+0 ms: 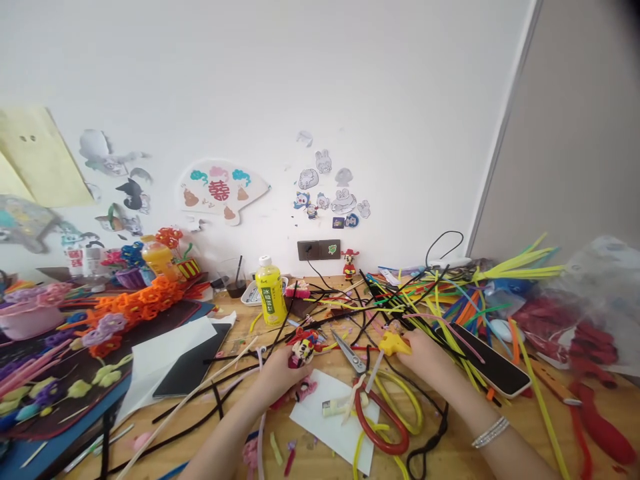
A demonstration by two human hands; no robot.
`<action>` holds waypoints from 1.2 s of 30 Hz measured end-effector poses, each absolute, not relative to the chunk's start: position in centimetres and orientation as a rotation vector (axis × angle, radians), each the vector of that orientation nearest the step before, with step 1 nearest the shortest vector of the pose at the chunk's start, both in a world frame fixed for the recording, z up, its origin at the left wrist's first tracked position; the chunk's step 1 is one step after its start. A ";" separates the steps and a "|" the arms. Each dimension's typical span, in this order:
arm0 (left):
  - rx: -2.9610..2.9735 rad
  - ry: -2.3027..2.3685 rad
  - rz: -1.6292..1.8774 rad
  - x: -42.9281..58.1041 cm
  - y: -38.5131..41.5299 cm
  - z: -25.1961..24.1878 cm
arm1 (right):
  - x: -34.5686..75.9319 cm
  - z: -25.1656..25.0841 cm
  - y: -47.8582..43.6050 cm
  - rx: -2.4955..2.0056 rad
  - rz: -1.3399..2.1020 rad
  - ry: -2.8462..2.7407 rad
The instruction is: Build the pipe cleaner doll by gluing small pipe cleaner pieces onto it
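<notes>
My left hand (281,375) is closed around a small doll figure (303,347) with a red and yellow top and a pale face. My fingers cover its lower part. In my right hand (419,352) is a yellow tool (395,343) that looks like a glue gun, with a pale stick (375,373) slanting down from it. Between the hands lie red-handled scissors (384,427) and yellow-handled scissors (417,400), overlapping each other. Under them a white paper sheet (330,427) bears a pale green tube (337,406). A pink piece (305,389) lies just below my left hand.
A yellow drink bottle (271,293) stands behind my left hand. Black and coloured pipe cleaners (440,307) cover the right side beside a phone (493,363). Orange fuzzy flowers (135,307) and a dark tablet (193,363) lie left. A red-hatted figure (349,264) stands by the wall.
</notes>
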State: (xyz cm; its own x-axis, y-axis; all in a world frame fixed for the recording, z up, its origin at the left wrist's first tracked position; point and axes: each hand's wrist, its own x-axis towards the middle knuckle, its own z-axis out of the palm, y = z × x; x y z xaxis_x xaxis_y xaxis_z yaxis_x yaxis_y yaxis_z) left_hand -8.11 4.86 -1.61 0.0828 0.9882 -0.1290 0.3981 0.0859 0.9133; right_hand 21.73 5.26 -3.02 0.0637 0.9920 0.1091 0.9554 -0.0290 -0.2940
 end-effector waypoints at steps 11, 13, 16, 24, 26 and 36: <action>1.462 1.491 0.884 -9.2 5.0 0.3 | 21.8 -3.4 5.4 -2.143 0.143 -1.995; 1.405 1.416 0.934 -9.1 4.9 0.8 | 21.6 -3.0 5.2 -2.150 0.133 -1.990; 1.212 1.158 1.001 -8.4 4.4 1.2 | 21.0 -2.6 4.8 -2.164 0.125 -1.961; 1.045 0.879 1.074 -7.1 4.1 0.4 | 20.9 -2.2 5.1 -2.073 0.183 -1.868; 1.013 0.849 1.073 -7.3 4.4 0.2 | 21.2 -1.9 5.2 -2.030 0.201 -1.853; 0.935 0.775 1.064 -7.3 4.1 0.2 | 21.8 -1.0 4.9 -1.741 0.203 -1.714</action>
